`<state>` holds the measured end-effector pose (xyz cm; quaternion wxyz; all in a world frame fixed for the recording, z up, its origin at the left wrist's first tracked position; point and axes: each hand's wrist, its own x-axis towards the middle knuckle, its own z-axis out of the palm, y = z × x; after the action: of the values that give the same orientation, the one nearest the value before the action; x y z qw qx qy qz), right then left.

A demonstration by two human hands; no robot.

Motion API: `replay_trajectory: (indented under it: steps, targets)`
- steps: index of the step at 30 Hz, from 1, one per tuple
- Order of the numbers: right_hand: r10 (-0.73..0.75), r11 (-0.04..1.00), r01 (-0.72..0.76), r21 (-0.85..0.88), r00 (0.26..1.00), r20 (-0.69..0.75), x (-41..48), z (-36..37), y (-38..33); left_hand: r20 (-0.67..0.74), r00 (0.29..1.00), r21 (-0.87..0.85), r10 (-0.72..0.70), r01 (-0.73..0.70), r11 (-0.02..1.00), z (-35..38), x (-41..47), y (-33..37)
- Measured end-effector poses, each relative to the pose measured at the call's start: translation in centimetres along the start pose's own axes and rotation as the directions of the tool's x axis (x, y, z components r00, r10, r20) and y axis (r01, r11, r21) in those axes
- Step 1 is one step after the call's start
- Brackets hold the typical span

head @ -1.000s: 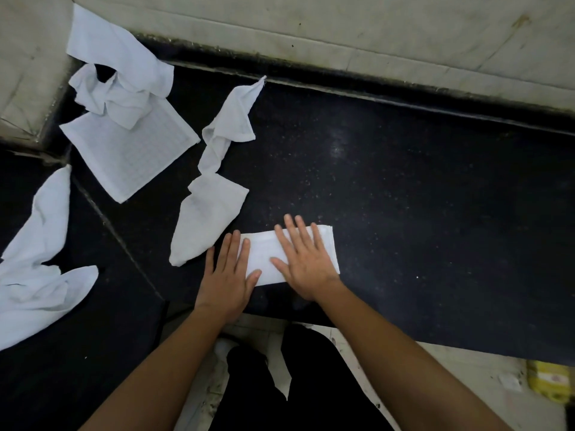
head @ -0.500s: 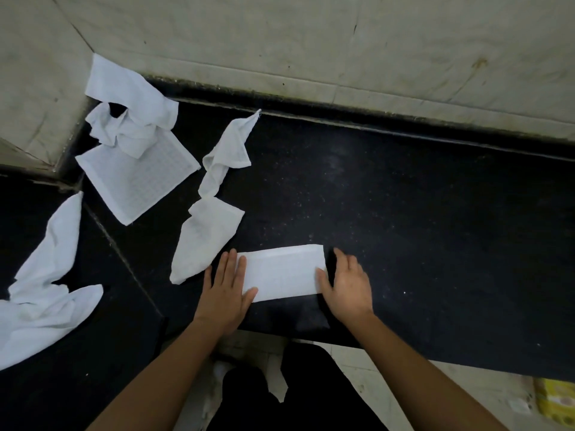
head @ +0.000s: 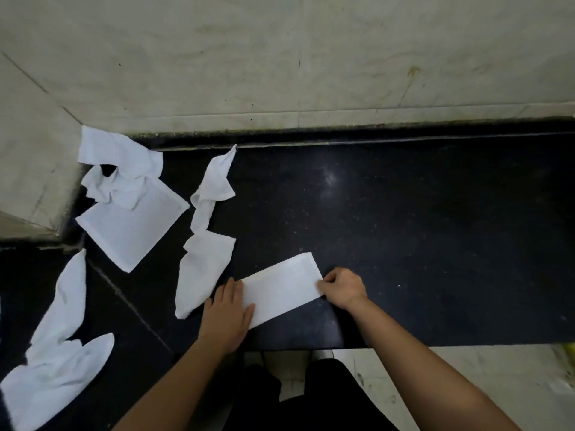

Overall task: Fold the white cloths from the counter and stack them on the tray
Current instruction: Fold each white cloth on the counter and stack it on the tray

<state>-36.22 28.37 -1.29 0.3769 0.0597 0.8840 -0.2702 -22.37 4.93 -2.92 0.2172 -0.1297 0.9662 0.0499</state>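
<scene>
A white cloth folded into a long strip (head: 283, 286) lies near the front edge of the black counter (head: 420, 231). My left hand (head: 227, 315) presses flat on its left end, fingers together. My right hand (head: 342, 287) pinches the strip's right end, and that end is lifted slightly. Several unfolded white cloths lie to the left: a twisted one (head: 205, 244), a flat square one (head: 130, 228) with a crumpled one (head: 121, 169) on its far corner, and a rumpled one (head: 53, 353) at the near left. No tray is in view.
A pale tiled wall (head: 295, 63) runs along the back of the counter and turns at the left corner. A seam (head: 124, 297) divides the counter on the left. Below the front edge are my dark trousers and a light floor (head: 404, 374).
My right hand slid off the top of the strip to its right end and took hold of it. The strip has turned, its right end now further from me. The left hand stayed put.
</scene>
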Motion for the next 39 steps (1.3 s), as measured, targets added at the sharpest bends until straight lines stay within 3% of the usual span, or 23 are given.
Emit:
replay_trajectory:
  steps: [3, 6, 10, 14, 19, 22, 25, 28, 31, 33, 36, 39]
  targets:
    - [0.060, 0.970, -0.054, 0.236, 0.998, -0.018, -0.9, 0.5, -0.6, -0.006, 0.999, 0.010, 0.046, -0.046, 0.999, -0.4, 0.1, -1.0]
    - [0.007, 0.942, 0.034, 0.335, 0.993, -0.119, -1.8, 1.2, -1.2, 0.029, 0.994, 0.028, 0.106, -0.107, 0.994, -1.3, 0.6, -1.8]
    - [-0.167, 0.952, 0.221, 0.212, 0.955, -0.246, -4.3, 0.5, -3.5, 0.042, 0.993, -0.199, 0.107, -0.096, 0.975, -4.8, 2.0, -2.1]
    - [-0.398, 0.917, 0.398, -0.039, 0.899, -0.183, -7.0, -1.0, -6.4, -0.116, 0.954, -0.358, 0.278, -0.301, 0.884, -9.6, 4.7, -1.7]
    - [-0.557, 0.807, 0.525, -0.271, 0.829, -0.050, -9.8, -3.7, -9.7, -0.026, 0.850, -0.243, 0.527, -0.516, 0.821, -15.6, 6.3, -0.1]
    - [-0.614, 0.770, 0.549, -0.324, 0.776, -0.145, -10.5, -6.0, -10.9, -0.213, 0.786, -0.166, 0.580, -0.614, 0.772, -18.7, 6.5, 0.5]
    - [-0.664, 0.747, 0.571, -0.340, 0.656, -0.358, -10.9, -8.5, -11.6, -0.516, 0.727, -0.298, 0.453, -0.649, 0.700, -20.8, 6.4, 1.0]
    - [-0.690, 0.722, 0.614, -0.318, 0.613, -0.385, -11.1, -9.8, -11.6, -0.634, 0.678, -0.312, 0.372, -0.664, 0.680, -21.5, 5.3, 1.1]
    - [-0.722, 0.689, 0.600, -0.407, 0.619, -0.310, -9.7, -8.3, -10.1, -0.618, 0.676, -0.275, 0.402, -0.665, 0.695, -19.0, 4.4, 0.4]
    - [-0.685, 0.705, 0.547, -0.451, 0.690, -0.233, -8.5, -5.9, -8.4, -0.551, 0.706, -0.239, 0.445, -0.645, 0.726, -15.8, 3.7, -0.6]
    - [-0.563, 0.717, 0.467, -0.517, 0.826, -0.034, -7.5, -1.3, -5.5, -0.354, 0.776, -0.206, 0.522, -0.609, 0.766, -9.8, 2.3, -1.8]
    - [-0.459, 0.705, 0.465, -0.535, 0.875, 0.155, -8.0, 3.7, -2.6, -0.155, 0.786, -0.130, 0.598, -0.617, 0.776, -4.4, 0.3, -2.7]
